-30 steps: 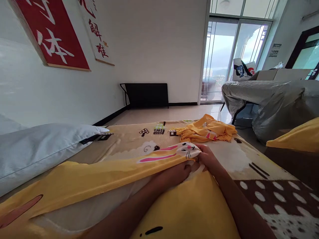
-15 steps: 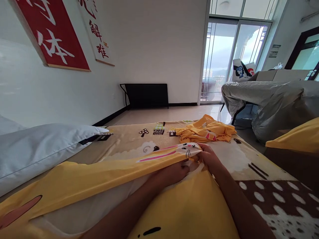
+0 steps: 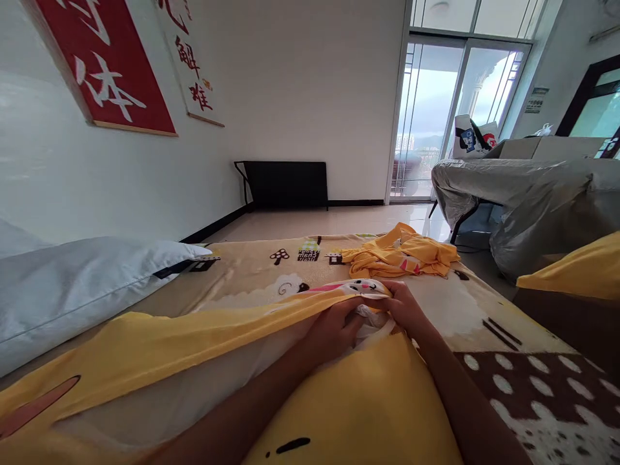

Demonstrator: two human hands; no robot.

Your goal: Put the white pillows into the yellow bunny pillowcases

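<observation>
A yellow cloth cover point(image 3: 194, 336) with a rabbit print lies open before me, its hemmed edge running from lower left to the middle. Inside the opening shows a thin whitish layer point(image 3: 194, 387). My left hand point(image 3: 339, 328) is closed with its fingertips at that hem, just left of a bunched white bit. At the corner of the opening, by the rabbit's face, my right hand point(image 3: 403, 309) grips the cover with curled fingers. The cover's other yellow side point(image 3: 372, 400), marked with a black stroke, bulges between my forearms.
Crumpled orange-yellow cloth point(image 3: 402, 252) lies farther back on the patterned blanket point(image 3: 247, 278). A white pillow point(image 3: 87, 278) rests at left. To the right, a yellow cloth corner point(image 3: 576, 271) hangs over a dark box. Beyond stands a plastic-wrapped table point(image 3: 527, 174), and a black panel point(image 3: 285, 185) leans against the wall.
My left hand has risen slightly to the hem. The rabbit-printed edge has folded back, hiding part of the print. My right hand keeps its place at the corner.
</observation>
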